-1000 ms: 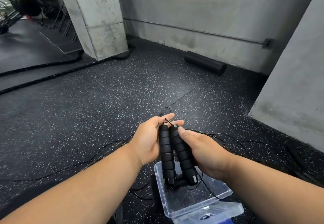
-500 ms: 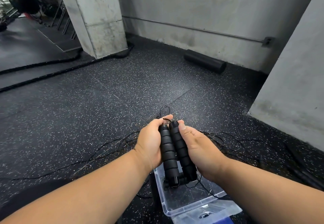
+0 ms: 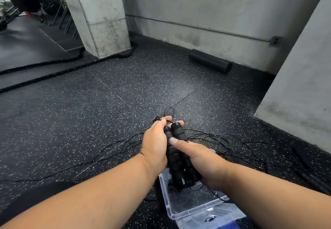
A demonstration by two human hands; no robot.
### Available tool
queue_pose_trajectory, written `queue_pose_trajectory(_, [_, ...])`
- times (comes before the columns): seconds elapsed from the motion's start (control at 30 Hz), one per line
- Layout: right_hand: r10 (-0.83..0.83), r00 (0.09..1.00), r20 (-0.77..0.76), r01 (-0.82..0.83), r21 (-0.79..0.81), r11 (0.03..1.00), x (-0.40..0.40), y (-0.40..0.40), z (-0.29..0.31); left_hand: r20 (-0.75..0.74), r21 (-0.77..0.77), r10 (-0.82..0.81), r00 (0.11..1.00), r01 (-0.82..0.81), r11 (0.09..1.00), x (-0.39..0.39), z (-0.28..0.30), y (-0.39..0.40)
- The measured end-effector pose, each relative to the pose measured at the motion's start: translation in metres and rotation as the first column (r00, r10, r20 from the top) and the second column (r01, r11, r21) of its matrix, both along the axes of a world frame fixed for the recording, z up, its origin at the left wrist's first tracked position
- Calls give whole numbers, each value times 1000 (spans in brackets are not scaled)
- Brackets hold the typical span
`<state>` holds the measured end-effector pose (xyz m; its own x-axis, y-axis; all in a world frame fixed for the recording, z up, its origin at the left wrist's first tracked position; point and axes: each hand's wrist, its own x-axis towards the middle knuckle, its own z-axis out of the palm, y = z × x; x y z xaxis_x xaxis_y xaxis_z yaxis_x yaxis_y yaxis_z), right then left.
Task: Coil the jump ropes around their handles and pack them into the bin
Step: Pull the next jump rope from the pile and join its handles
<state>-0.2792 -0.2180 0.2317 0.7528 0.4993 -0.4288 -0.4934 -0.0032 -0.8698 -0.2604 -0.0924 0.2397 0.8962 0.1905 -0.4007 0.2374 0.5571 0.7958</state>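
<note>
Two black ribbed foam jump rope handles (image 3: 176, 150) are held side by side, pointing away from me. My left hand (image 3: 156, 143) grips them from the left, fingers curled over their far ends. My right hand (image 3: 200, 160) grips them from the right, its thumb lying across the handles. Thin black rope (image 3: 111, 150) trails loose over the floor on both sides, with a small loop above the handle tips. A clear plastic bin (image 3: 188, 209) sits on the floor directly below the handles.
Speckled black rubber floor (image 3: 89, 107) all around. A concrete pillar (image 3: 100, 15) stands back left with thick battle ropes (image 3: 53, 67) at its base. A black foam roller (image 3: 210, 61) lies by the far wall. A concrete wall (image 3: 302, 85) rises on the right.
My right thumb has slid back from the handle tips to the middle of the handles. Both hands and the handles sit slightly lower, nearer the bin.
</note>
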Motion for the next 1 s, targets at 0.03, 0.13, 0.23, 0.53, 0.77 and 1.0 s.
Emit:
queue_pose_trajectory(0.03, [30,999,-38,-29,15,999,-1,0,-1,3,23,17,1000,-18,1000,0,0,0])
queue_pose_trajectory(0.13, [116,985,-124,-110,49,993,1,-4,0,19,108,28,999,-29,994,-1,0,-1])
queue_pose_trajectory(0.23, [113,992,-59,-116,-41,992,6,-10,4,-48,401,-126,991,134,906,1,-3,8])
queue_pose_trajectory(0.53, [830,435,349,355,-914,198,37,-48,36,-299,880,-611,733,459,120,10,33,59])
queue_pose_trajectory(0.77, [866,18,501,643,-668,373,44,-39,30,-366,685,-770,522,711,158,9,7,34])
queue_pose_trajectory(1.0, [16,428,904,628,-311,713,31,-40,31,73,484,-610,789,506,713,17,32,36])
